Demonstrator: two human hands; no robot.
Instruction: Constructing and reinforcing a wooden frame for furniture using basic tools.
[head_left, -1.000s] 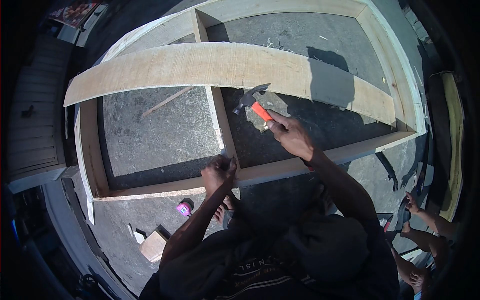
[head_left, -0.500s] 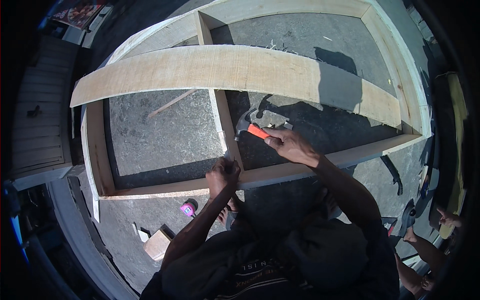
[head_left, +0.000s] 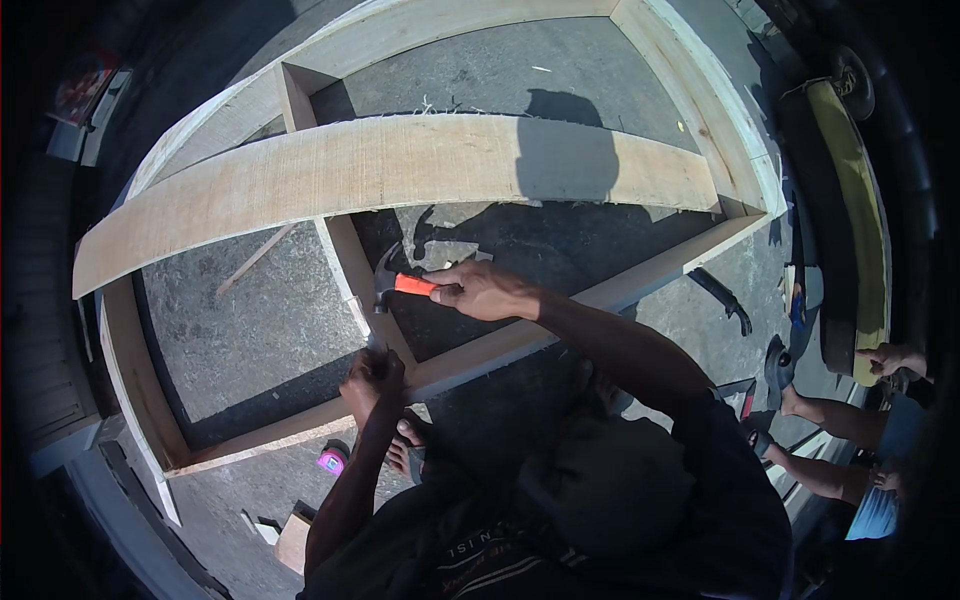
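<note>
In my right hand (head_left: 480, 290) is a claw hammer with an orange handle (head_left: 414, 285). Its metal head (head_left: 384, 284) hangs over the middle crosspiece (head_left: 358, 270) of a large wooden frame. My left hand (head_left: 372, 388) is closed in a pinch at the near end of that crosspiece, by the frame's front board (head_left: 490, 352); whatever its fingers grip is hidden. Across the frame lies a wide pale plank (head_left: 400, 165), shaded in one place.
On the concrete by my feet sit a pink tape measure (head_left: 331, 460) and a wood offcut (head_left: 293, 540). A thin stick (head_left: 255, 260) lies inside the frame. A black-handled tool (head_left: 722, 298) rests beyond the front board. Another person's legs (head_left: 835, 420) and hand (head_left: 893, 360) show at right.
The view has turned, so the frame appears farther left and tilted. The hammer head has come closer to the crosspiece above my left hand, which keeps its pinch.
</note>
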